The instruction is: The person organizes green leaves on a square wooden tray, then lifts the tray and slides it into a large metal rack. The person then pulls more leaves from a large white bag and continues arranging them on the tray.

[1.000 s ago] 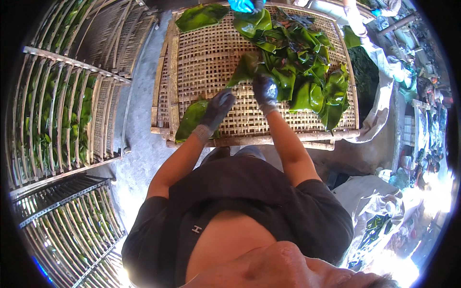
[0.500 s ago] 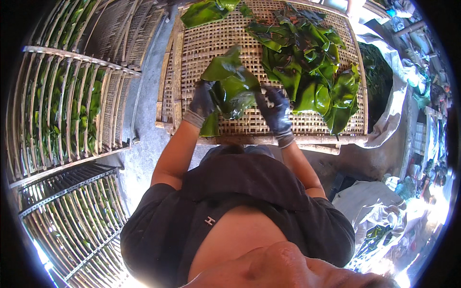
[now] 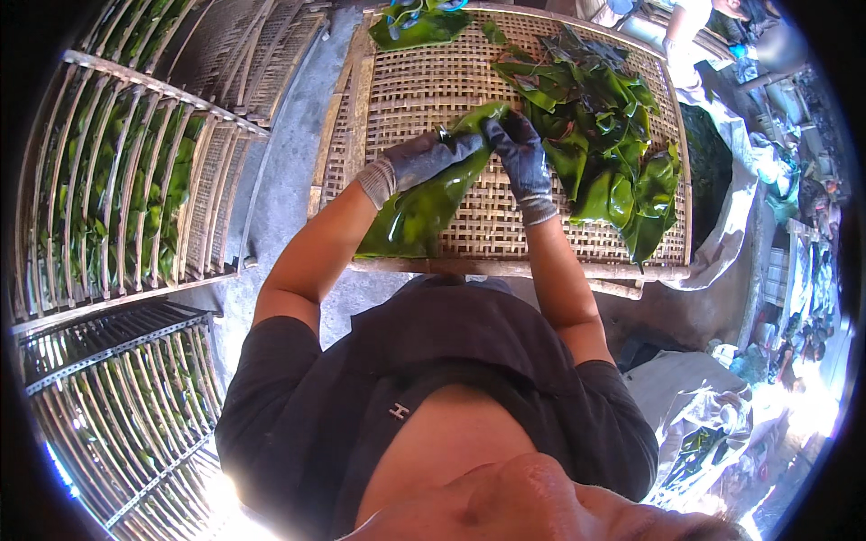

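Observation:
On a woven bamboo tray [image 3: 415, 72] in front of me, both my hands work on a glossy, wet-looking green leaf piece [image 3: 419, 214]. My left hand [image 3: 433, 158], in a dark glove with a grey cuff, lies along the leaf with its fingers closed on the folded upper part. My right hand [image 3: 521, 160], gloved alike, pinches the leaf's upper end close to the left fingertips. The leaf's lower part lies on the tray by the near edge. Right of my hands sits a heap of similar leaf pieces [image 3: 604, 194], dark and crumpled toward the back.
Slatted bamboo racks [image 3: 135, 180] holding green leaves stand on the left. Another leaf piece [image 3: 415, 34] lies at the tray's far left, something blue over it. A person [image 3: 690, 27] is at the far right. A large white sack [image 3: 735, 194] with dark contents stands beside the tray.
My left hand has moved up and right across the leaf, and the right hand has come up beside it. The leaf is now folded between them. Something blue has appeared at the far edge.

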`<state>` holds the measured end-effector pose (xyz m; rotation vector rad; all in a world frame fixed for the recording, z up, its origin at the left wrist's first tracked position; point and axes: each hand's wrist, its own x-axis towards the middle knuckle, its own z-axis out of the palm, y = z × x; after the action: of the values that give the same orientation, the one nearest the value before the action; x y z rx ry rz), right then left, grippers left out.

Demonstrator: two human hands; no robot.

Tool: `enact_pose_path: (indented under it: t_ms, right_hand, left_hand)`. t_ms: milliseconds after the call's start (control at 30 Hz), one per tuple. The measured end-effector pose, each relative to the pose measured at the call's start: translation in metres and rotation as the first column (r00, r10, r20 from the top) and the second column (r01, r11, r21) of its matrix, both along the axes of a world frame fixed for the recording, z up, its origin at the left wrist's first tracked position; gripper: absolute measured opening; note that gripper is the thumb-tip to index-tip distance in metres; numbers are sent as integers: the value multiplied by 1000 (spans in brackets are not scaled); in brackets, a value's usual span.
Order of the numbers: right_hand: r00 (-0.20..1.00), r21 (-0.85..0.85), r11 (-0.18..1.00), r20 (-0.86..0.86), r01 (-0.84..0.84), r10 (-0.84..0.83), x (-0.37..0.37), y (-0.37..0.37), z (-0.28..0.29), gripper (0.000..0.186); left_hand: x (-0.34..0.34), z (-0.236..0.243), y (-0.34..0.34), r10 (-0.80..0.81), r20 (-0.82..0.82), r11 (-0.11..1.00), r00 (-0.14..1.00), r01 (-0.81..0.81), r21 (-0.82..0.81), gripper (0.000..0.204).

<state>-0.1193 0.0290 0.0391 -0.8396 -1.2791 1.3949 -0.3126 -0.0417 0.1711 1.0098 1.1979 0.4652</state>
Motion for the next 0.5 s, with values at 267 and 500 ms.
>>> enact_pose_path:
  t_ms: [267,500]
  right_hand:
    - [995,47,995,53,-87,85,34,-44,0,71]
    - [921,-174,964,302,-199,245,0,-87,-24,45]
  left_hand:
    - [-77,-121,25,799,460,524,-388,824,-215,65]
    - [-67,-91,23,896,253,443,-364,752,-487,62]
